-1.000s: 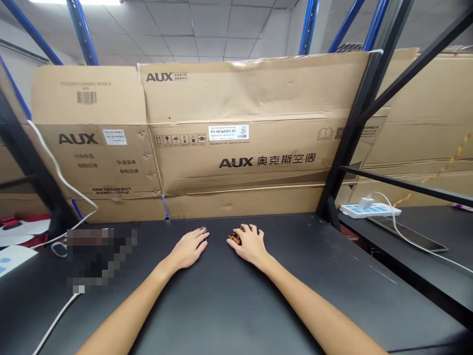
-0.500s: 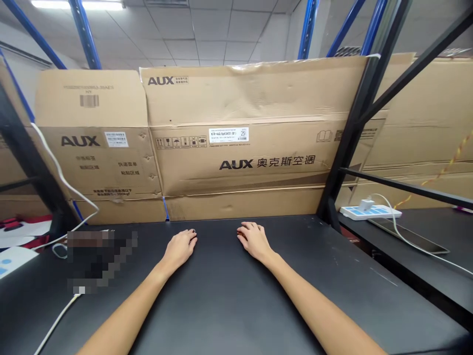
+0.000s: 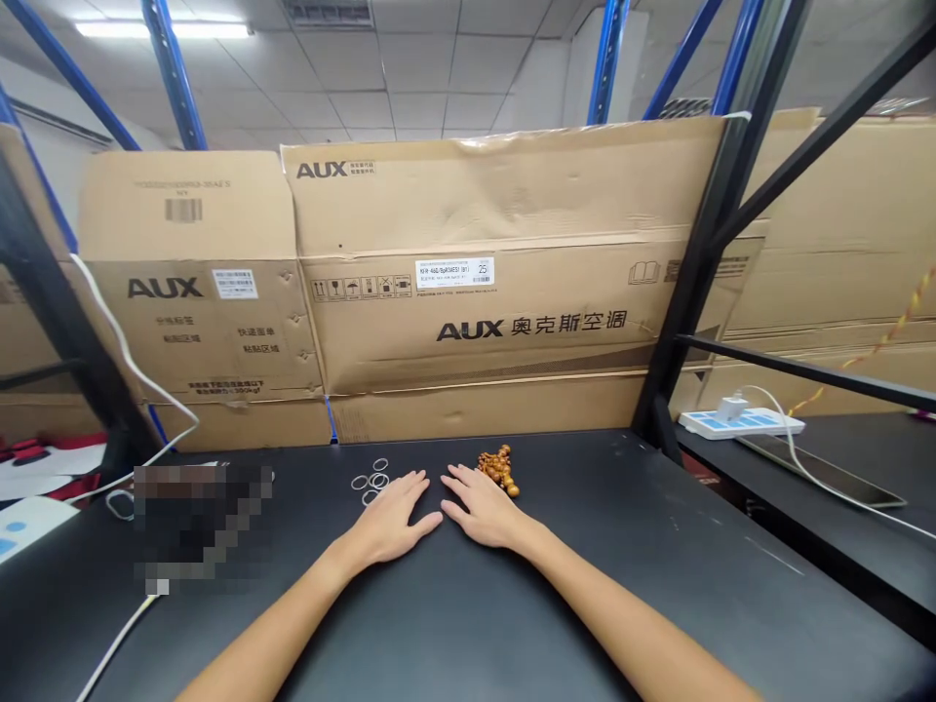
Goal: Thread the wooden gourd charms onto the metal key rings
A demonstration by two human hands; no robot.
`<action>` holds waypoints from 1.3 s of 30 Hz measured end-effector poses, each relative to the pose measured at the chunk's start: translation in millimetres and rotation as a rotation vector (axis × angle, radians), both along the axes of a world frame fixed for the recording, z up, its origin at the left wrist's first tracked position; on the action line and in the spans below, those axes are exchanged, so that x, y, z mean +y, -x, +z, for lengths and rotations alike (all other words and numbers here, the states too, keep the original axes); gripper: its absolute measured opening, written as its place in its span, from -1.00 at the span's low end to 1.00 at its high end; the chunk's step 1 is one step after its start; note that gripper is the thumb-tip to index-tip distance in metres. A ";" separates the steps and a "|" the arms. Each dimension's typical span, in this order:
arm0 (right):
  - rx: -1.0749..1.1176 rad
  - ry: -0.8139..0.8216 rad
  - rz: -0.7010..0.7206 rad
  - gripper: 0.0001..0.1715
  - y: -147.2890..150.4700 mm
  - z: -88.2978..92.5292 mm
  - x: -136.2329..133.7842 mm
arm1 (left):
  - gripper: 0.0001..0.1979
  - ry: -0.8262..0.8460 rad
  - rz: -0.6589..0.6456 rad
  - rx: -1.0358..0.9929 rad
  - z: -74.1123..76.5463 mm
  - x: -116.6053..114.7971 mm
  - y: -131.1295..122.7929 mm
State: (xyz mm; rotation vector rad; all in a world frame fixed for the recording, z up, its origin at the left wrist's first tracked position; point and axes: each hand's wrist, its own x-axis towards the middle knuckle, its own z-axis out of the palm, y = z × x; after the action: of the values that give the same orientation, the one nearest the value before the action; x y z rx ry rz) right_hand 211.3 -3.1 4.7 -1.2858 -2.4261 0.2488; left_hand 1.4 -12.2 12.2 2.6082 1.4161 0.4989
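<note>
Head view | left hand held wide open, palm down, thumb spread; silver rings laid flat on the black desk at its outer side | right hand likewise opened; brown beads bunched beside it, long axis slanted far-left to near-right | contact cannot be told

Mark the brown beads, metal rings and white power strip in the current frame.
Brown beads (image 3: pixel 500 471): head view, on the middle of the visible heap.
Metal rings (image 3: pixel 370 480): head view, on a ring's band near the cluster's middle.
White power strip (image 3: pixel 759 422): head view, on its upper face.
</note>
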 end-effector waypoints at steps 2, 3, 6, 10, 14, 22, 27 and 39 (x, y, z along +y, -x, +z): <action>-0.003 0.025 0.001 -0.37 -2.9 2.8 0.1 | -0.31 0.005 -0.005 -0.003 1.2 0.9 2.8; -0.004 0.034 0.003 -0.35 -3.8 4.0 -0.1 | -0.30 0.009 -0.013 -0.006 0.9 1.3 4.0; -0.007 0.054 0.015 -0.32 -4.9 6.3 -0.5 | -0.24 0.037 -0.033 0.004 -1.3 1.7 6.3; -0.004 0.060 0.025 -0.32 -5.2 6.6 -0.5 | -0.19 0.054 -0.039 0.033 -2.2 0.8 6.6; -0.006 0.058 0.017 -0.31 -5.0 7.4 -1.6 | -0.16 0.073 -0.022 0.056 2.2 -2.1 4.4; -0.016 0.029 0.036 -0.29 -5.7 6.7 -1.1 | -0.18 0.071 -0.029 0.078 5.4 -3.1 4.8; -0.010 0.013 0.042 -0.31 -6.4 5.3 0.2 | -0.20 0.077 -0.023 0.094 4.3 -2.6 4.4; -0.012 0.023 0.050 -0.27 -7.1 3.6 2.3 | -0.26 0.026 -0.036 0.113 9.8 -10.6 -0.9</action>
State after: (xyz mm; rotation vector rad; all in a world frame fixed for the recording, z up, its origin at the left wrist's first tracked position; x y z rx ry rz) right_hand 218.4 -0.8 8.3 -1.2412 -2.4752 0.2846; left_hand 2.4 -22.8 22.1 2.6737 1.3951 0.3316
